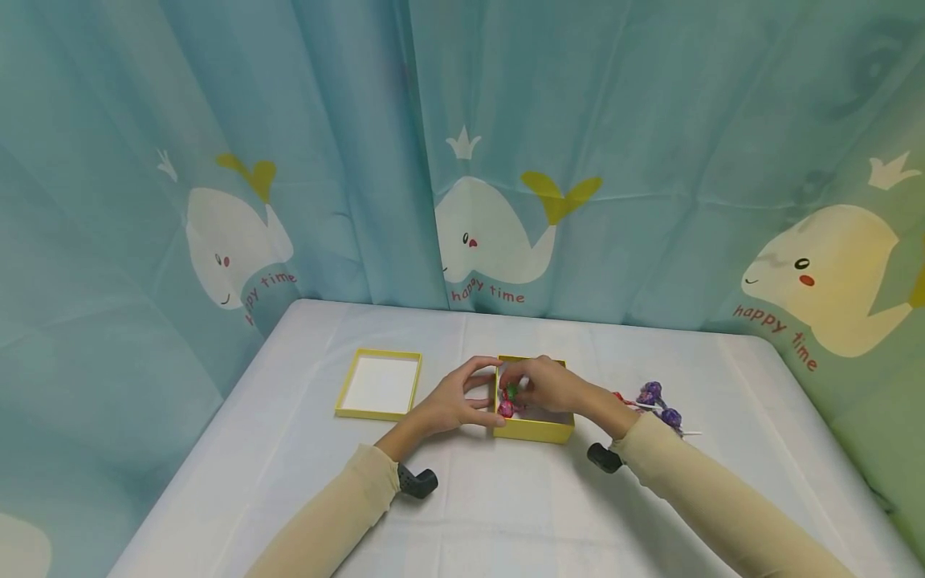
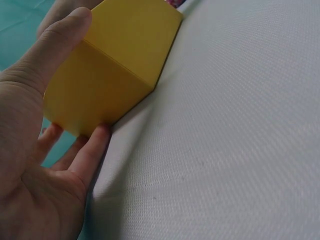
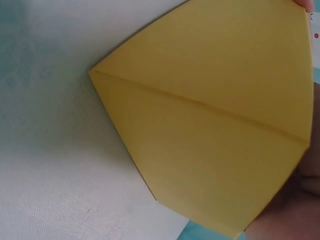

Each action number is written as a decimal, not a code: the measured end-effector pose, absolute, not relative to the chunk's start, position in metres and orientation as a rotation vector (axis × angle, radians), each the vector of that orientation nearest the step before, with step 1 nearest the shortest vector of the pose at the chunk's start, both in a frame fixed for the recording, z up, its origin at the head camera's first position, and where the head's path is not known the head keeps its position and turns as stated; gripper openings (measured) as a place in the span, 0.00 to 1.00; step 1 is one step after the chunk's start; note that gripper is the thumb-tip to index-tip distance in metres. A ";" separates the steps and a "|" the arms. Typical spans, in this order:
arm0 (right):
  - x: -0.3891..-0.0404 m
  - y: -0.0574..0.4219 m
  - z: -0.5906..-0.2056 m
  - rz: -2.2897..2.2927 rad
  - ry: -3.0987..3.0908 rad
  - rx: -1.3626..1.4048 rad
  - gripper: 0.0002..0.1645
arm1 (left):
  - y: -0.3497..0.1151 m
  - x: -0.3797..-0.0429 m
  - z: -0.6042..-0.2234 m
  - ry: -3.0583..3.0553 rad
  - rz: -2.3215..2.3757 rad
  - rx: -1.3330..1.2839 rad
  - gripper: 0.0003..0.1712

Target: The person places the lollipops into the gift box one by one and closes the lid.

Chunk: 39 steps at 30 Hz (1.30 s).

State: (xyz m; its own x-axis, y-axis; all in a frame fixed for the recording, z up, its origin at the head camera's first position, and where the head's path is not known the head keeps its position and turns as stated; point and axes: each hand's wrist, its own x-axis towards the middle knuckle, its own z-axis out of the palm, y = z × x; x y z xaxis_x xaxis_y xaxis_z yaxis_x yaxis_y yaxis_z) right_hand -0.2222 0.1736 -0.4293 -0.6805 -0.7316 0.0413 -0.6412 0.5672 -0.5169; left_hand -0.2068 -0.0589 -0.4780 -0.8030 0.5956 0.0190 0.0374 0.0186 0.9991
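Note:
A yellow open box (image 1: 533, 431) stands on the table. My left hand (image 1: 455, 401) is spread along its left side, fingertips touching the wall and thumb at the front corner; the left wrist view shows these fingers (image 2: 92, 150) against the yellow side. My right hand (image 1: 545, 385) reaches into the box from above, fingers curled about a green-wrapped lollipop (image 1: 512, 391). Beside it in the box lies a pink-wrapped lollipop (image 1: 507, 409). The right wrist view is mostly filled by the box's outer walls (image 3: 200, 110), which hide the fingertips.
A yellow-rimmed lid (image 1: 379, 385), white inside, lies left of the box. Purple-wrapped lollipops (image 1: 670, 417) with white sticks lie right of it, with something red partly behind the right forearm. A whale-print curtain (image 1: 499, 233) hangs behind the white-covered table (image 1: 491, 514).

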 end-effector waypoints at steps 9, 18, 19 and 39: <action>-0.220 0.173 -0.429 -0.716 2.624 -1.145 0.13 | -0.058 -0.205 -0.476 1.902 1.838 0.646 0.50; -0.221 0.172 -0.432 -0.702 2.656 -1.168 0.13 | -0.058 -0.205 -0.475 1.901 1.840 0.654 0.50; -0.221 0.172 -0.432 -0.707 2.656 -1.172 0.13 | -0.058 -0.205 -0.475 1.901 1.841 0.653 0.50; -0.216 0.174 -0.425 -0.797 2.572 -1.126 0.17 | -0.059 -0.205 -0.478 1.913 1.846 0.651 0.50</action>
State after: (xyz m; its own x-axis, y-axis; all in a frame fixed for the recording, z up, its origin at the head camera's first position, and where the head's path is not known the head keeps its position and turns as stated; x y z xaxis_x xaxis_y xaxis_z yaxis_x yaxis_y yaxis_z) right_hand -0.2161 0.1739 -0.4250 -0.6813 -0.7319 0.0132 -0.6110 0.5586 -0.5609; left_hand -0.2048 -0.0587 -0.4784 -0.8107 0.5846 0.0325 0.0536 0.0188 0.9984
